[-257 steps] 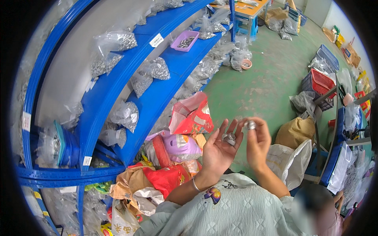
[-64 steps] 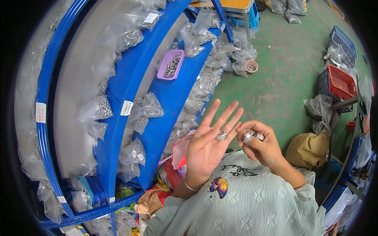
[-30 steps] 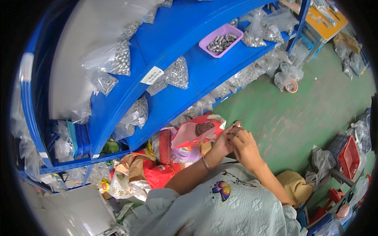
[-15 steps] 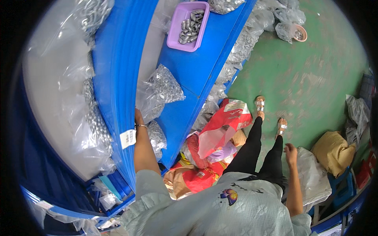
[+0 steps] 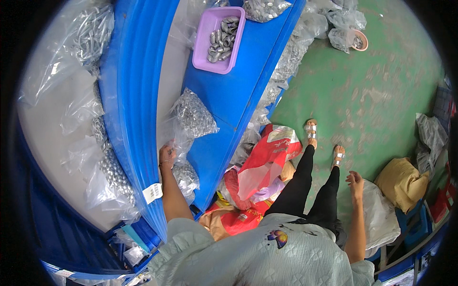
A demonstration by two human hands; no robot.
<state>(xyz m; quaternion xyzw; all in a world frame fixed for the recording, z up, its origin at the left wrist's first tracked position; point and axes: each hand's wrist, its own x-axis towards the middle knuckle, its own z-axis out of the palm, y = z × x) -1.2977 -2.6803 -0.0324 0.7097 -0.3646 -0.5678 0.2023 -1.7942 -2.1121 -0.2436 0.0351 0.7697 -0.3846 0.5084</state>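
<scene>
On the left, my left hand [image 5: 167, 153] reaches over the ribbed blue shelf edge to the inner shelf. It is beside the loose plastic of a clear bag of small metal parts [image 5: 194, 114], with another clear bag of metal parts [image 5: 186, 178] just below it. Its fingers look curled, with a small grey glint at them; what they hold cannot be made out. My right hand [image 5: 355, 184] hangs at my right side with its fingers loosely apart and nothing in them. Nearest to it is a white plastic sack [image 5: 380, 214].
A purple tray [image 5: 202, 45] of curved metal parts stands farther along the blue shelf [image 5: 202, 76]. Bagged metal rings [image 5: 114, 174] line the upper shelf. Red sacks [image 5: 267, 157] lie by my legs. A tan sack [image 5: 401, 183] and a small pink tub [image 5: 364, 40] are on the right.
The view has shifted, so the shelf and its bags sit slightly lower and farther left. More of my left hand shows beside the bag. The fingers of my right hand have spread a little.
</scene>
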